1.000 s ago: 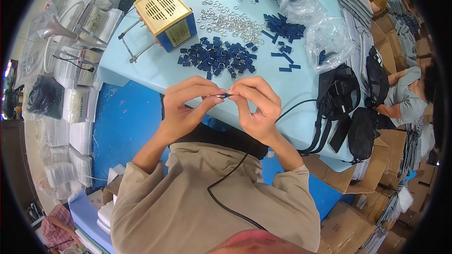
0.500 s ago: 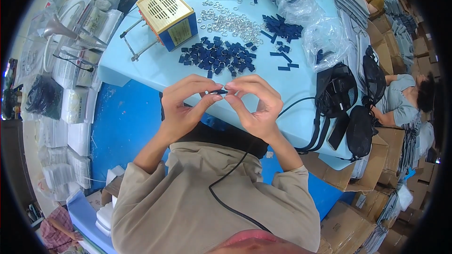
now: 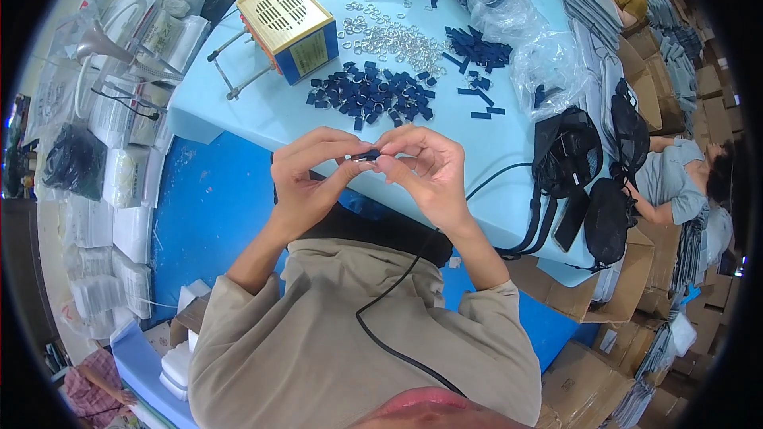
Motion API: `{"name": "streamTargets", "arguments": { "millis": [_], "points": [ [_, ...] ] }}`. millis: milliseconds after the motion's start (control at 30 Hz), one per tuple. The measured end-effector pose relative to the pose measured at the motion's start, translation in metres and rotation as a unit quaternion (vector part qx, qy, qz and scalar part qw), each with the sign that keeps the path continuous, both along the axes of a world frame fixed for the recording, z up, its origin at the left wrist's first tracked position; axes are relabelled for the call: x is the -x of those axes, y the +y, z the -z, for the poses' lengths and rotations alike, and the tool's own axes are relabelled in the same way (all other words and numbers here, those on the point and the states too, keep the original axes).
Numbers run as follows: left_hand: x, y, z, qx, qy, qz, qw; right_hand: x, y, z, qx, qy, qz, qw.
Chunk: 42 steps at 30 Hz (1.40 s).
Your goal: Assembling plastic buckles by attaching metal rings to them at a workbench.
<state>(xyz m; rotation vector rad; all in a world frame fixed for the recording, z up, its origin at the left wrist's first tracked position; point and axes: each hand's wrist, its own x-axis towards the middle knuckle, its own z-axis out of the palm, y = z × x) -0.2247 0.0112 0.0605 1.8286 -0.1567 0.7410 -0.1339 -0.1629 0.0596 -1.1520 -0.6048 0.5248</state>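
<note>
Just off the table's near edge, my left hand (image 3: 314,183) and my right hand (image 3: 429,175) meet fingertip to fingertip. Between them they pinch a small dark blue strap piece (image 3: 367,156) with a bit of shiny metal on it; the fingers cover much of it. Beyond my hands, on the light blue table (image 3: 238,115), lies a pile of navy strap loops (image 3: 369,95), several with metal rings showing. Loose silver rings (image 3: 397,44) spread behind that pile. To their right are flat navy strips (image 3: 479,48) in a heap, with a few lying apart.
A wooden-topped box with a grille (image 3: 290,28) and metal rods stands at left. Clear plastic bags (image 3: 548,67) lie at right, near a black backpack (image 3: 568,151) and a phone (image 3: 571,222). Cardboard boxes (image 3: 592,381) fill the right. A black cable (image 3: 381,342) crosses my shirt.
My right hand has shifted slightly left and its fingers have curled in closer to the left hand's. The strap piece stays pinched between them, slightly turned.
</note>
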Motion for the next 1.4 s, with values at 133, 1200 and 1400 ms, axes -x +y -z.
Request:
{"name": "streamTargets", "arguments": {
  "millis": [133,1200,1400],
  "points": [
    [0.002,0.000,0.004,0.036,0.005,-0.015,0.999,0.003,0.003,0.002,-0.002,0.026,-0.002,1.000],
    [0.005,0.012,0.007,-0.149,-0.081,-0.001,0.985,0.000,0.005,0.023,-0.048,0.217,-0.117,0.968],
    [0.009,0.009,0.012,-0.069,-0.027,-0.028,0.997,0.004,0.012,0.018,-0.040,0.207,-0.089,0.974]
  ]
}}
